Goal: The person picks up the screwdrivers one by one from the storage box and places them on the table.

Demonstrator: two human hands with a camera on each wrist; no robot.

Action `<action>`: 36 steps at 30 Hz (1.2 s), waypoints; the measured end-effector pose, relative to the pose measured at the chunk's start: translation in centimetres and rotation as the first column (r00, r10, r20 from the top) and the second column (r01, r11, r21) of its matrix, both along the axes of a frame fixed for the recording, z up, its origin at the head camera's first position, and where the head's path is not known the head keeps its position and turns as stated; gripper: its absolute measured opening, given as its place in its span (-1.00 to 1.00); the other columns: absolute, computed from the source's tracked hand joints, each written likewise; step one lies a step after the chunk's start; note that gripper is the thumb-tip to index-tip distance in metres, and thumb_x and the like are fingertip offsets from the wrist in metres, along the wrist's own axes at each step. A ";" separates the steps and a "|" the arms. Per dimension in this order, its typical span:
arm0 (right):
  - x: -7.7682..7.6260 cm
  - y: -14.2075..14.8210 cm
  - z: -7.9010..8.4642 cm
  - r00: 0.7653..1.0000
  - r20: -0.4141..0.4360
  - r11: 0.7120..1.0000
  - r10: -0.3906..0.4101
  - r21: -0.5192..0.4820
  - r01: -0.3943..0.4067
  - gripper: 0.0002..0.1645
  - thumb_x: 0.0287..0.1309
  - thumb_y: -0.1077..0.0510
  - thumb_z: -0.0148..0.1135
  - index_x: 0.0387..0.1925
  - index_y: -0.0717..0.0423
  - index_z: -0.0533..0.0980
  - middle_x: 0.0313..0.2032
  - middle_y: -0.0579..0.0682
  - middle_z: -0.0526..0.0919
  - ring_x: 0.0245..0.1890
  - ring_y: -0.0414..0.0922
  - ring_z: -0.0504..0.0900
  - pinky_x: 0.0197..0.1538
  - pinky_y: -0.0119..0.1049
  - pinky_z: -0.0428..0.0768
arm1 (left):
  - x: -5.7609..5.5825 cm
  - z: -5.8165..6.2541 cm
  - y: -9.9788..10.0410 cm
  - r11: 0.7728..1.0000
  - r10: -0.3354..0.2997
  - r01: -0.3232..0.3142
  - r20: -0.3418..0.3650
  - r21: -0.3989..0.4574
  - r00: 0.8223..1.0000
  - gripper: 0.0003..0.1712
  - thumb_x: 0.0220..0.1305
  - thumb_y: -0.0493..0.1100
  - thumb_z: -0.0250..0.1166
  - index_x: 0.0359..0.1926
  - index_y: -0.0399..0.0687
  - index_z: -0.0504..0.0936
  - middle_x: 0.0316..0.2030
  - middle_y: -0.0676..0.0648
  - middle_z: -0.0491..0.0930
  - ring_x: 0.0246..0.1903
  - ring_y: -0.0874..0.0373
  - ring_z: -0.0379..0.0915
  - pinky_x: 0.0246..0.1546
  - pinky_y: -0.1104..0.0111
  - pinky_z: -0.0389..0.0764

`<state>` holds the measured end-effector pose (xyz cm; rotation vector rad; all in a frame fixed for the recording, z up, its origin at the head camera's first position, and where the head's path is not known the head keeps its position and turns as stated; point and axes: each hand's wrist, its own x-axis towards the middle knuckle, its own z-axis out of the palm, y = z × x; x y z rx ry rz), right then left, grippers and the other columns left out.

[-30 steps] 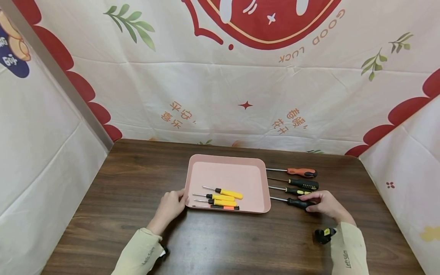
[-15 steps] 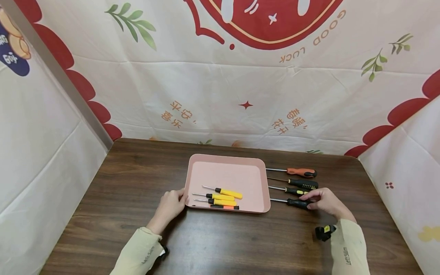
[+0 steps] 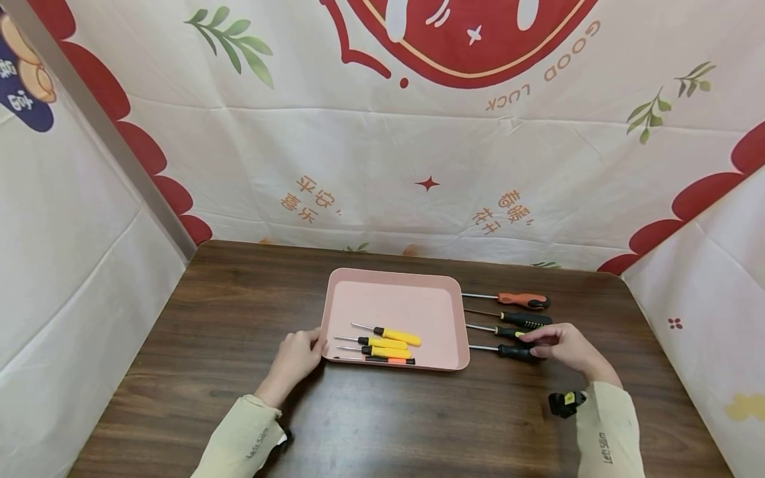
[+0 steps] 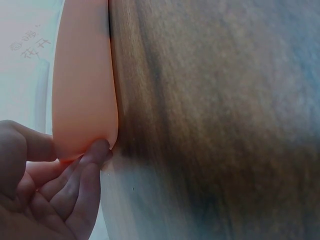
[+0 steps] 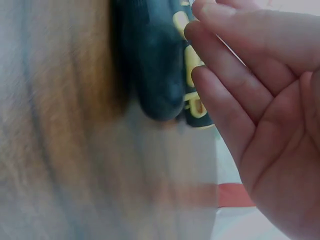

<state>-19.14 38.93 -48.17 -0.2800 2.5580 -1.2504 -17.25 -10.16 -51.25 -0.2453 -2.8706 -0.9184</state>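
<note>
A pink tray [image 3: 382, 302] lies on the table, and my left hand [image 3: 297, 358] pinches its near left corner. In the left wrist view the thumb and fingers meet around the tray's wall [image 4: 85, 80]. My right hand [image 3: 564, 348] is over the handles of the two nearest screwdrivers at the tray's right. Its thumb is at the black screwdriver [image 3: 512, 352], its index finger at the black-and-yellow screwdriver [image 3: 505, 333]. In the right wrist view its fingers extend, fairly straight, beside the black handle [image 5: 157, 75], without curling round it.
Behind those two lie a black screwdriver [image 3: 526, 319] with dotted handle and an orange screwdriver [image 3: 518, 300]. The tray holds several small screwdrivers, yellow ones [image 3: 399, 336] and a black-and-orange one [image 3: 399, 361]. A printed cloth [image 3: 358, 146] hangs behind the table.
My right hand has moved slightly away from me, and the nearest screwdriver's handle has swung a little toward the others, lying straighter. The left hand and tray have stayed put.
</note>
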 end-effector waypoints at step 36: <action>-2.7 -12.1 2.7 0.994 -0.095 0.948 -0.045 0.309 0.072 -0.71 0.12 0.11 0.15 -0.30 0.27 0.62 -0.45 0.07 0.67 -0.53 -0.19 0.53 -0.42 -0.25 0.47 | -0.1 0.2 0.0 1.000 -0.016 0.016 -0.010 0.006 1.000 -0.85 0.11 -0.25 0.20 -0.31 -0.15 0.67 -0.46 -0.20 0.63 -0.48 -0.10 0.53 -0.42 0.06 0.46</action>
